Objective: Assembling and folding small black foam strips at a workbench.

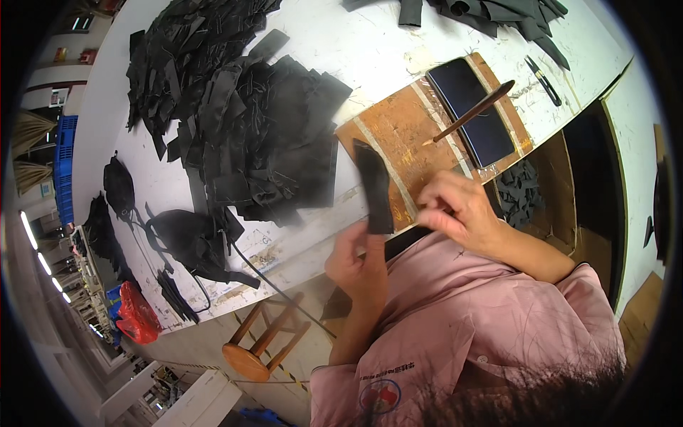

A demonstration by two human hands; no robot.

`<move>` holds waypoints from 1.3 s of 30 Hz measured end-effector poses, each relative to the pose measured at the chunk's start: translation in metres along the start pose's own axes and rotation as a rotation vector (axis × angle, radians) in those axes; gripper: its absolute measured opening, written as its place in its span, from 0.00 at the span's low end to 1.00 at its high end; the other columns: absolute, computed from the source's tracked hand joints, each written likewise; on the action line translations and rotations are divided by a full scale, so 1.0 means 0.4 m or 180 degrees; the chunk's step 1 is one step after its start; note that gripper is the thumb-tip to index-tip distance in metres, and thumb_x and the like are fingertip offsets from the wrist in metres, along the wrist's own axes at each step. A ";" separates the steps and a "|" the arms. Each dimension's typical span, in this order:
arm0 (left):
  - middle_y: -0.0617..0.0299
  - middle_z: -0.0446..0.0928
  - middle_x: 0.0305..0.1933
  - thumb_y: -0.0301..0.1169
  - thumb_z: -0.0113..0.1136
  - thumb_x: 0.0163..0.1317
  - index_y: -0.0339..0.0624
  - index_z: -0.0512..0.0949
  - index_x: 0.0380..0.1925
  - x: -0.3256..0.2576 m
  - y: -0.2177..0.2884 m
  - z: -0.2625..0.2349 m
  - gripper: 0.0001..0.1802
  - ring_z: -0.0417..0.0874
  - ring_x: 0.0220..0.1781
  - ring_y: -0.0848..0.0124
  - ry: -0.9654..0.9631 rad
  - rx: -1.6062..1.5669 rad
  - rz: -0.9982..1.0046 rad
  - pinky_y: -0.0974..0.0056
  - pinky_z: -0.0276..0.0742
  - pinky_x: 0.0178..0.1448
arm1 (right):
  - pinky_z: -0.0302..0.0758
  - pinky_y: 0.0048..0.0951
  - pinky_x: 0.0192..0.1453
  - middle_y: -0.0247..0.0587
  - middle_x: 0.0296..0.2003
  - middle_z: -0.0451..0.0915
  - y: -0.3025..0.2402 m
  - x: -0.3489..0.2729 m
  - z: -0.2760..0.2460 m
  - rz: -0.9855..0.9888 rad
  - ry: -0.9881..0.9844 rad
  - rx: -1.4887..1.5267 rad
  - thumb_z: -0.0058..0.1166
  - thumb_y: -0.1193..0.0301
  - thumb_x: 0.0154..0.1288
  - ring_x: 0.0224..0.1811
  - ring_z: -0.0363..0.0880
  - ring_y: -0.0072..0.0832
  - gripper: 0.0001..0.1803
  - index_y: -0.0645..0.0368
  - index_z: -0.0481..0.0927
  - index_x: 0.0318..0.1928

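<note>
My left hand [359, 265] pinches the lower end of a short black fabric strip [375, 186], holding it upright at the near left edge of a brown board [407, 112]. To its right, my right hand [459, 211] is raised over the board's near edge with its fingers curled together; whatever is between them, if anything, is too small to make out. A phone [471, 114] with a dark screen lies on the board. Across it rests a slim brown wooden stick [473, 114] with a pale pointed tip.
A large heap of black fabric pieces [256, 135] covers the table's left side, with more black pieces [491, 13] at the back. A box cutter [544, 82] lies far right. Below stand an open box of scraps [523, 192] and a wooden stool [247, 361]. A red bag [137, 313] hangs left.
</note>
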State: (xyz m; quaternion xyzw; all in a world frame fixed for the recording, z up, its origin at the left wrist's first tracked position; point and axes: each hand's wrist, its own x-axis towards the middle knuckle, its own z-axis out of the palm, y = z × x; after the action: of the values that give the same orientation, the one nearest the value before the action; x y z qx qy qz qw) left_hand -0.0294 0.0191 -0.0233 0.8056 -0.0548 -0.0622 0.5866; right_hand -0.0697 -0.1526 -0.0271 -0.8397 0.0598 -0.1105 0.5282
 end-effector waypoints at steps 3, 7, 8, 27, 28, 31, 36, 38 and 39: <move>0.60 0.78 0.24 0.21 0.61 0.55 0.32 0.76 0.34 -0.001 0.000 0.014 0.07 0.78 0.27 0.78 -0.0267 -0.0080 0.0114 0.74 0.72 0.30 | 0.74 0.27 0.31 0.40 0.31 0.73 -0.027 0.001 0.013 -0.0489 -0.0171 0.0595 0.65 0.71 0.48 0.30 0.75 0.31 0.18 0.63 0.76 0.40; 0.59 0.77 0.23 0.21 0.60 0.54 0.34 0.77 0.34 -0.006 -0.001 0.031 0.07 0.77 0.23 0.77 -0.0300 0.0022 0.0370 0.74 0.72 0.29 | 0.74 0.28 0.31 0.43 0.33 0.76 -0.023 0.005 0.029 -0.0600 -0.0149 0.0394 0.63 0.75 0.49 0.31 0.77 0.34 0.15 0.65 0.77 0.39; 0.59 0.77 0.23 0.21 0.59 0.54 0.34 0.77 0.34 -0.004 -0.001 0.031 0.07 0.77 0.22 0.77 -0.0254 0.0249 0.0425 0.73 0.72 0.28 | 0.74 0.29 0.31 0.43 0.33 0.75 -0.018 0.005 0.031 -0.0662 -0.0195 0.0295 0.62 0.76 0.49 0.31 0.77 0.35 0.14 0.66 0.78 0.38; 0.60 0.73 0.31 0.15 0.51 0.52 0.32 0.70 0.37 0.043 0.004 0.010 0.11 0.67 0.22 0.83 -0.1218 -0.2659 -0.1410 0.77 0.60 0.22 | 0.62 0.17 0.25 0.28 0.24 0.71 -0.019 0.006 0.036 0.1492 -0.0277 0.2175 0.57 0.80 0.56 0.22 0.65 0.15 0.01 0.64 0.79 0.30; 0.60 0.73 0.31 0.14 0.50 0.51 0.32 0.71 0.37 0.042 0.006 0.016 0.12 0.67 0.22 0.84 -0.1016 -0.2321 -0.1418 0.77 0.60 0.22 | 0.61 0.17 0.25 0.29 0.23 0.71 -0.018 0.006 0.035 0.1724 -0.0387 0.2723 0.57 0.79 0.56 0.22 0.65 0.15 0.01 0.64 0.79 0.30; 0.64 0.72 0.26 0.14 0.52 0.50 0.32 0.73 0.36 0.037 -0.002 0.052 0.11 0.64 0.18 0.86 -0.0305 -0.1322 -0.0663 0.77 0.56 0.20 | 0.55 0.16 0.22 0.29 0.21 0.70 -0.012 0.009 0.037 0.2456 -0.0701 0.4202 0.58 0.73 0.58 0.20 0.60 0.14 0.06 0.64 0.78 0.32; 0.67 0.71 0.19 0.14 0.54 0.49 0.32 0.76 0.31 0.027 -0.023 0.072 0.09 0.63 0.16 0.86 0.0218 -0.0178 0.0062 0.74 0.56 0.18 | 0.58 0.16 0.23 0.28 0.19 0.67 0.007 0.016 0.048 0.2058 -0.1085 0.3729 0.54 0.66 0.63 0.20 0.61 0.14 0.10 0.60 0.73 0.30; 0.61 0.75 0.26 0.14 0.53 0.52 0.34 0.74 0.38 0.028 -0.017 0.060 0.12 0.68 0.19 0.85 -0.0054 -0.0608 -0.0277 0.75 0.60 0.19 | 0.60 0.16 0.23 0.28 0.19 0.67 0.012 0.018 0.049 0.1831 -0.0974 0.3207 0.56 0.64 0.62 0.19 0.62 0.15 0.12 0.58 0.73 0.28; 0.60 0.76 0.29 0.14 0.53 0.53 0.35 0.74 0.39 0.026 -0.008 0.052 0.13 0.69 0.19 0.84 -0.0206 -0.1043 -0.0567 0.76 0.60 0.19 | 0.62 0.16 0.24 0.27 0.19 0.67 0.013 0.020 0.045 0.1824 -0.0874 0.3105 0.57 0.61 0.61 0.20 0.63 0.15 0.14 0.58 0.73 0.28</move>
State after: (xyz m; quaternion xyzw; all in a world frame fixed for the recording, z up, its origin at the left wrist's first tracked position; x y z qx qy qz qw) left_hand -0.0223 -0.0011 -0.0331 0.6985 0.0089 -0.1478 0.7001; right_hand -0.0575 -0.1409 -0.0384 -0.4563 0.1579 0.1320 0.8657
